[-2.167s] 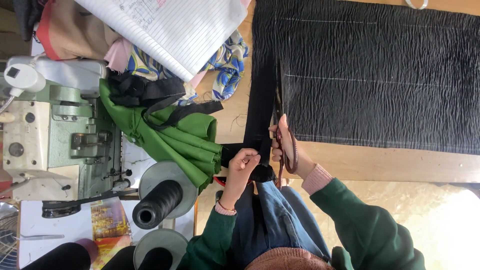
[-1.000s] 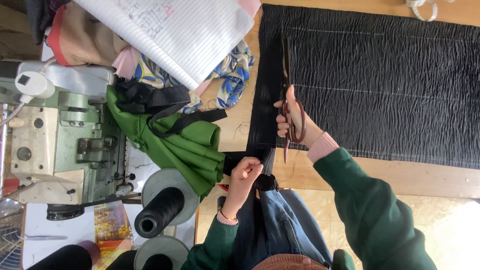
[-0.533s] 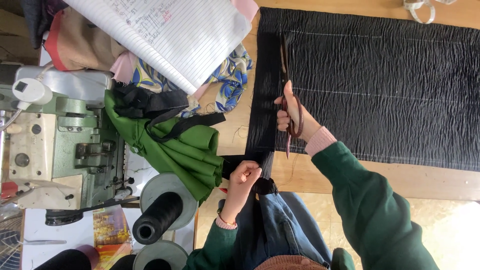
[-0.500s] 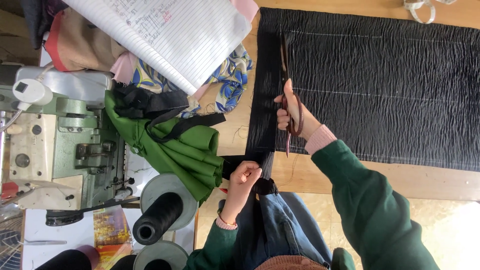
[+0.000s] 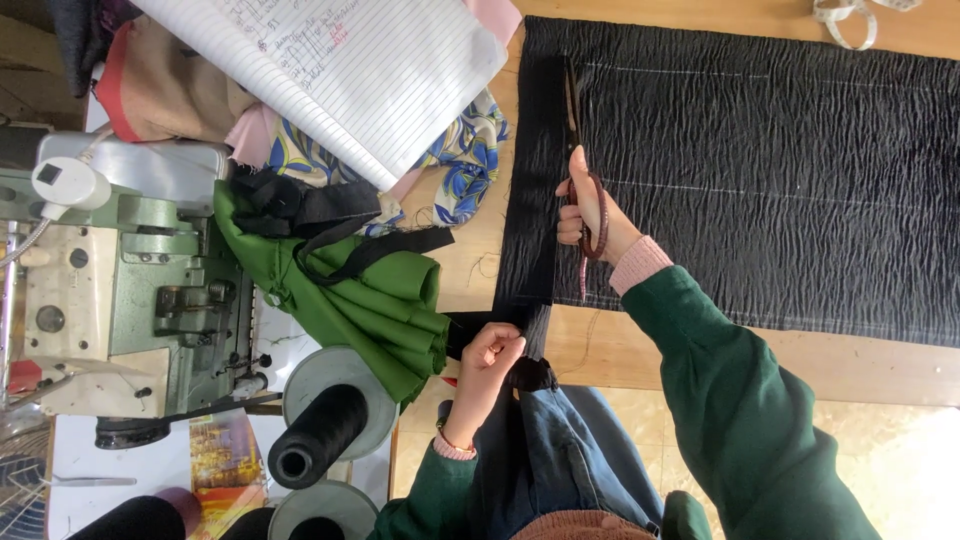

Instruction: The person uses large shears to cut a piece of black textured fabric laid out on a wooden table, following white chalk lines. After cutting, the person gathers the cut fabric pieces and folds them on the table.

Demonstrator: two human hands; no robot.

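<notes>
Scissors: the right hand is holding them by the dark red loops, fingers closed through the handles; the blades are pointing away from the person along the black crinkled fabric, and it is not possible to tell how far the blades are standing apart.

Strip: a narrow band of the same black cloth is being cut off along the left edge of the big piece; it is lying flat on the wooden table and its near end is running down over the table edge.

Left hand: the fingers are pressed together in a fist, pinching the near end of the strip and holding it tight just beside the green cloth.

Chalk line: thin pale lines are showing on the fabric; whether the blades are following one of them cannot be told.

Risk of wandering cut: the crinkled surface is probably stretching unevenly, so if the left hand is pulling sideways, the strip may be getting wider or narrower.

Risk of snag: the blades are lying close to the fold of the strip, and a lower layer may be getting caught.

Risk for fingers: the left hand is staying well apart from the blades, so this danger is looking small.

Clutter: the lined paper and the thread cone are lying near the strip's left side, and the loose end could be catching there.
</notes>
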